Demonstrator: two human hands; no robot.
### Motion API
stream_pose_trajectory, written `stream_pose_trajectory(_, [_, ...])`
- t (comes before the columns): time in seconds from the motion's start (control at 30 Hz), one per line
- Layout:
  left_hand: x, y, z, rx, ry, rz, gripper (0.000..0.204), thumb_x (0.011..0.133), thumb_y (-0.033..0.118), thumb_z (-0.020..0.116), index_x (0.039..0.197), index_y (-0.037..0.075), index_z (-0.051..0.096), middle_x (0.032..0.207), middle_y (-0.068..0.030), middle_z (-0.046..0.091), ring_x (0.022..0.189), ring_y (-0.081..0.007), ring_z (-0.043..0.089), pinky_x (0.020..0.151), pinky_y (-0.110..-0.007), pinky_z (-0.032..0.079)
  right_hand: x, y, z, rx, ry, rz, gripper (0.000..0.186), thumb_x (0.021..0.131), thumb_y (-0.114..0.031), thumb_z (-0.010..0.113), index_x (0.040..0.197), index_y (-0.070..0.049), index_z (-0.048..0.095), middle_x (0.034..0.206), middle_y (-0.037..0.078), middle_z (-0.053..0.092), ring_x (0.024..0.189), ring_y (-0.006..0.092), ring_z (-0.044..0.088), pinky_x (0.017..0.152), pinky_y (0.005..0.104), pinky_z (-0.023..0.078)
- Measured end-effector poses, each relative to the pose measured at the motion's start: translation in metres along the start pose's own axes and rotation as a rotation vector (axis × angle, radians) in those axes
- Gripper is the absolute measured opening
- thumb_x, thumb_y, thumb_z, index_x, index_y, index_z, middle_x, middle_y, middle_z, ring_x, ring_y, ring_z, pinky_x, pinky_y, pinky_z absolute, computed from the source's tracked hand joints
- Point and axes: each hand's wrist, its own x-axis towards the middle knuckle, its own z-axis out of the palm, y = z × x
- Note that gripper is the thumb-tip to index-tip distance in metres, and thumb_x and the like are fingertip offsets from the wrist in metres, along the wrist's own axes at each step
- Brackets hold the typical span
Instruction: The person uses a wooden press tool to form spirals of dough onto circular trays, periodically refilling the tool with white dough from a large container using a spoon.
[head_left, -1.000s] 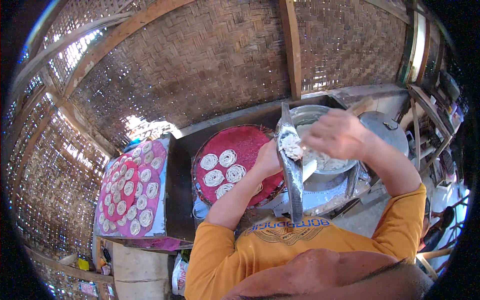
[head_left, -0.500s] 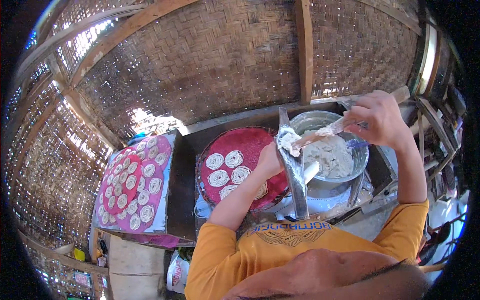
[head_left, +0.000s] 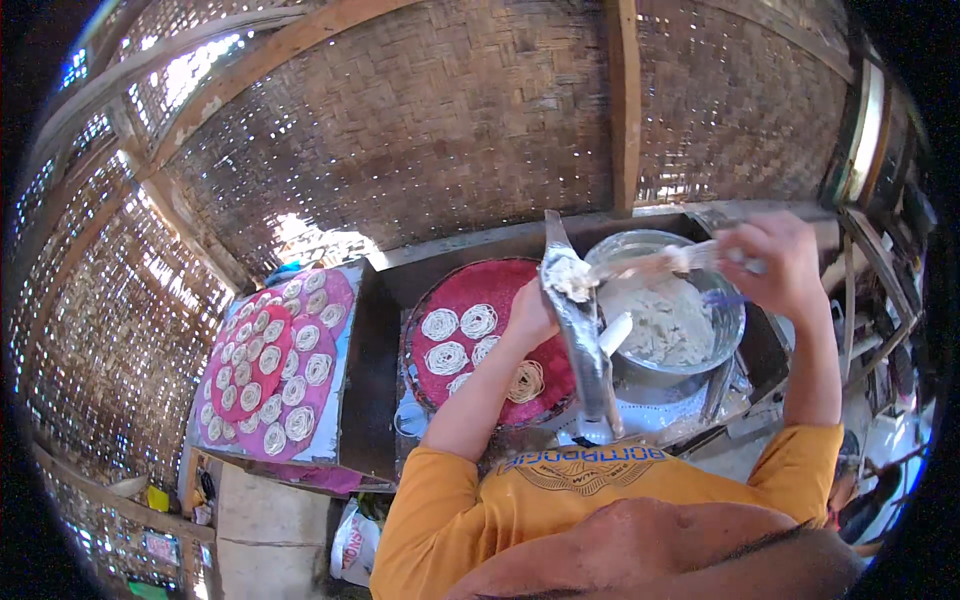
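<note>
My left hand [head_left: 531, 314] closes round the side of a long wooden press [head_left: 583, 345], its fingers partly hidden behind it. White dough [head_left: 568, 276] fills the opening near the press's upper end. My right hand [head_left: 775, 262], smeared by motion, grips a flat wooden paddle [head_left: 640, 265] whose tip meets that dough. Below the paddle, a metal basin [head_left: 738, 330] holds more crumbly white dough [head_left: 665, 325]. Beside my left forearm lies a round red mat [head_left: 435, 290] bearing several coiled noodle nests [head_left: 445, 358], some of them covered by the arm.
On the left, a slanted board [head_left: 335, 375] carries pink and red round sheets [head_left: 258, 345] with many noodle nests. A woven bamboo wall [head_left: 480, 120] with a wooden post [head_left: 625, 110] rises behind the worktop. A white bag [head_left: 355, 545] stands below at the left.
My right hand has come down slightly, and the paddle with it, its tip still at the dough in the press. The whole view has shifted a little.
</note>
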Motion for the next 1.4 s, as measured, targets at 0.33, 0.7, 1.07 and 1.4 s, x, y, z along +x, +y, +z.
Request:
stream_pose_trajectory(0.33, [0.015,0.018,0.051,-1.739,-0.198,-0.155,0.024,0.082,0.015,0.045,0.102,0.002,0.049,0.091,-0.0128,0.056,0.084,-0.0234,0.056,0.079,-0.039,0.047,-0.049,-0.023,0.109,1.178,-0.106,0.795,0.015,0.074,-0.016,0.063,0.079,-0.004,0.056,0.064,-0.003,0.051,0.057,0.0043,0.045,0.050,0.0184,0.035])
stream_pose_trajectory(0.7, [0.001,0.031,0.027,-0.464,0.119,0.012,0.031,0.072,0.007,0.059,0.102,0.003,0.052,0.092,-0.0073,0.059,0.079,-0.0149,0.057,0.072,-0.028,0.046,-0.071,-0.003,0.083,0.730,0.053,0.701,0.022,0.068,-0.017,0.069,0.079,-0.001,0.060,0.061,0.001,0.054,0.055,0.0052,0.046,0.051,0.0203,0.038])
stream_pose_trajectory(1.07, [0.014,-0.064,0.064,-0.756,0.177,-0.189,0.030,0.069,0.018,0.060,0.096,0.005,0.057,0.093,-0.0116,0.060,0.082,-0.0229,0.059,0.070,-0.033,0.045,-0.074,-0.036,0.102,0.314,0.119,0.327,0.023,0.063,-0.017,0.070,0.078,-0.003,0.061,0.067,0.010,0.060,0.057,0.0211,0.058,0.052,0.0295,0.045])
stream_pose_trajectory(1.4, [0.020,-0.065,0.070,-0.689,0.195,-0.181,0.028,0.069,0.021,0.059,0.093,0.006,0.057,0.086,-0.0118,0.061,0.080,-0.0257,0.058,0.070,-0.034,0.046,-0.068,-0.025,0.114,0.211,0.180,0.252,0.021,0.062,-0.017,0.071,0.073,-0.003,0.060,0.063,0.010,0.058,0.052,0.0196,0.055,0.049,0.0277,0.043])
